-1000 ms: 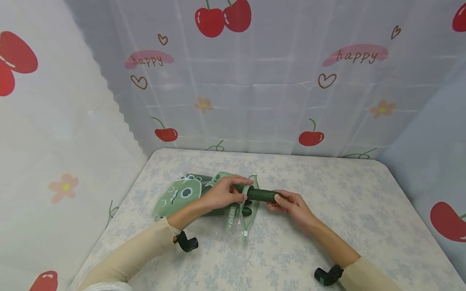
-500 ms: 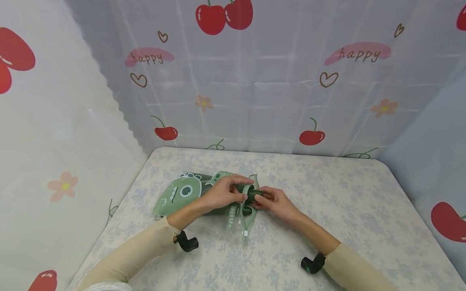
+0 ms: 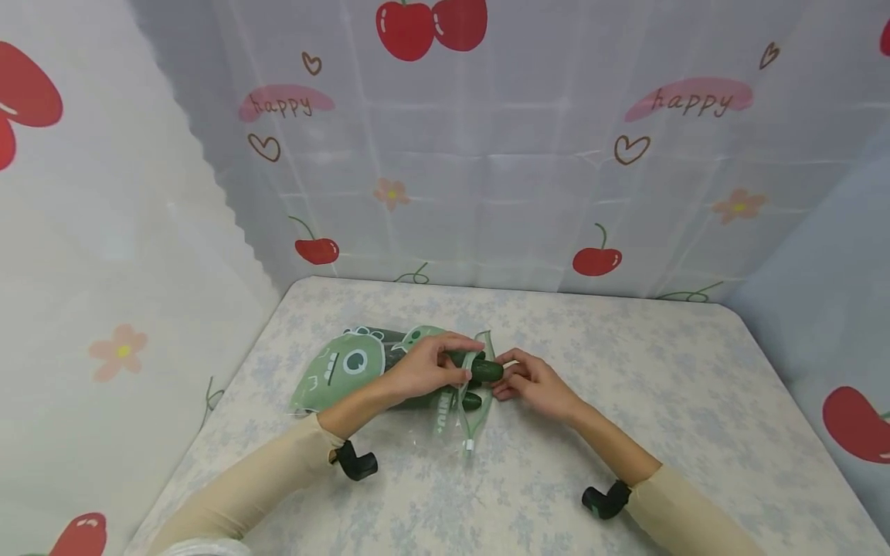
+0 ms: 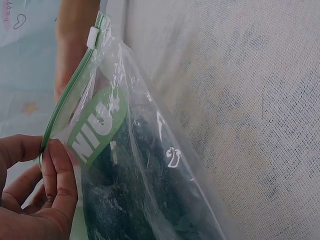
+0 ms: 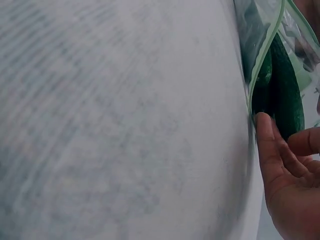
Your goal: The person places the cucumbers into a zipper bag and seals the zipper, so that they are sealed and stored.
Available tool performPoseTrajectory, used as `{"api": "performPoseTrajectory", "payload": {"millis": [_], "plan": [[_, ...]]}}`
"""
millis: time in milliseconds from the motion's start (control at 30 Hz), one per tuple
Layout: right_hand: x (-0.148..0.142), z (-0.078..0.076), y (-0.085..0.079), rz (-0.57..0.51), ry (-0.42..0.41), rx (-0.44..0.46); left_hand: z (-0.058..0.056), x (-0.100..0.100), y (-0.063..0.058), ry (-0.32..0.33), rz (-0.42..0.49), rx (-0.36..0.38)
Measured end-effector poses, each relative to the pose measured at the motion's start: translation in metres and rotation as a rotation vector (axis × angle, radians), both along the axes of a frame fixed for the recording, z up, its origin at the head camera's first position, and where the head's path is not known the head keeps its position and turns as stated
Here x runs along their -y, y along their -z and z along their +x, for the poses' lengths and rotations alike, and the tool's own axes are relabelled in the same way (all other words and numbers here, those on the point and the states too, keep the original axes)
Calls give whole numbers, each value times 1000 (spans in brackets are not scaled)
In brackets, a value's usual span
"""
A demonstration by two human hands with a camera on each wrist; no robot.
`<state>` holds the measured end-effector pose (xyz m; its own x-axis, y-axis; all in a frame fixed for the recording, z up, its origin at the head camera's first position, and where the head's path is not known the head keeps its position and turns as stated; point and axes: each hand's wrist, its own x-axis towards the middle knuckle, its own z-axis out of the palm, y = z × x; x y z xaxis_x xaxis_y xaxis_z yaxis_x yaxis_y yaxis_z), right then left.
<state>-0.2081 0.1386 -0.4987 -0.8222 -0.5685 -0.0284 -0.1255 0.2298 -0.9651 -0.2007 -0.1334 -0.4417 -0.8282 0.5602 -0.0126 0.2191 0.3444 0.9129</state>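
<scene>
A clear zip bag (image 3: 341, 378) with green cartoon print lies on the table, its mouth facing right and several dark green cucumbers inside. My left hand (image 3: 427, 367) pinches the upper edge of the mouth; in the left wrist view its thumb and fingers (image 4: 60, 175) hold the green zip strip. One cucumber (image 3: 488, 371) sticks a short way out of the opening, and a lower cucumber (image 3: 472, 401) shows its end inside the mouth. My right hand (image 3: 538, 390) is right at the protruding tip, fingers loosely bent; in the right wrist view one fingertip (image 5: 262, 120) lies by the bag's rim.
The white zip slider (image 3: 469, 445) sits at the near end of the bag's mouth. A pale flower-patterned cloth covers the table (image 3: 626, 355). Printed curtains (image 3: 473, 216) stand behind and at both sides. Each wrist carries a black camera mount (image 3: 605, 500).
The right hand has moved left, pushing the long protruding cucumber mostly into the bag, then drawn back slightly and loosened at its tip. The left hand keeps its hold on the bag.
</scene>
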Motion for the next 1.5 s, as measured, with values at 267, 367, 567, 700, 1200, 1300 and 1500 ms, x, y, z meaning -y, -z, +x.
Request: {"api": "performPoseTrajectory", "payload": {"millis": [267, 367, 567, 700, 1200, 1300, 1500], "plan": [[6, -8, -2, 5, 72, -13, 1, -6, -2, -7, -20, -2], [12, -7, -2, 33, 155, -32, 1, -10, -3, -2, -18, 0], [25, -8, -3, 96, 292, -95, 1, -14, -2, -1, -7, 22], [26, -9, -4, 207, 346, -134, 2, -17, -2, 2, -13, 12], [-40, 11, -9, 130, 246, 3, 6, -34, 6, 142, -402, -440], [-50, 16, -8, 116, 185, 0, 8, -41, 8, 163, -558, -591], [-57, 23, -8, 108, 156, -37, 14, -56, 12, 105, -787, -879]]}}
